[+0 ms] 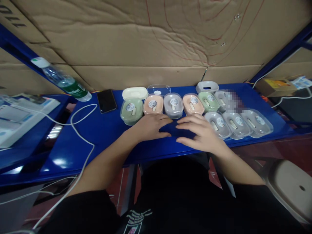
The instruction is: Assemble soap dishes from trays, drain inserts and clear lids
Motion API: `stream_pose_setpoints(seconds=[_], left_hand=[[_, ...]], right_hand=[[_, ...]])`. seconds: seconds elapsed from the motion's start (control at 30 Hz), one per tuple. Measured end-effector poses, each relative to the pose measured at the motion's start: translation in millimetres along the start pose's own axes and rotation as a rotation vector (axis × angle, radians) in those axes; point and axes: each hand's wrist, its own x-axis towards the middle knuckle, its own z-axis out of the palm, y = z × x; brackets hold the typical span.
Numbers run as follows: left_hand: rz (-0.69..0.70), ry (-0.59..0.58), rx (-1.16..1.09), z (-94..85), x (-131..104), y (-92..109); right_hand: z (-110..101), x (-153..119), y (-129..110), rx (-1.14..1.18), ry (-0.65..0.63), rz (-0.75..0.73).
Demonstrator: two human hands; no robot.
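My left hand (154,127) rests over the blue table (102,136), fingers stretched out and apart from the thumb, holding nothing. Facing it is my right hand (198,131), also open, with spread fingers and a gap between the two. Just beyond them stands a row of small lidded plastic boxes with round stickers: a green box (132,111), a peach box (153,104), a grey box (173,105) and another peach box (193,104). Beside my right hand, a grey box (217,125) is nearest, its left edge partly behind the hand.
More grey boxes (257,123) and a green box (208,101) stand to the right. A white oval piece (135,93) and a clear lid (159,89) lie behind. At left are a phone (106,101), a tilted water bottle (65,83) and a white cable (83,143). Cardboard (117,42) walls the back.
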Motion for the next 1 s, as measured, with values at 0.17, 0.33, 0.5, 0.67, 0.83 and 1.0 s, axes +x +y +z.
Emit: stream_pose_setpoints(seconds=[0.17,0.33,0.5,0.67,0.83,1.0], left_hand=[[-0.009,0.085,0.037,1.9,-1,-4],[0.027,0.172,0.142,-2.1,-5,-2],[-0.144,0.349,0.186,-29.2,-8,-23],[-0.546,0.382,0.236,-69.5,2,-97],[-0.792,-0.010,0.225,-87.3,28,-164],[-0.842,-0.334,0.115,-77.0,45,-201]], right_hand=[[43,53,9,0.209,0.049,0.037],[69,85,36,0.280,0.124,0.165],[81,78,51,0.255,0.225,0.156],[86,64,45,0.174,0.134,0.028],[86,61,36,0.132,0.036,-0.010],[87,57,29,0.132,-0.010,-0.028]])
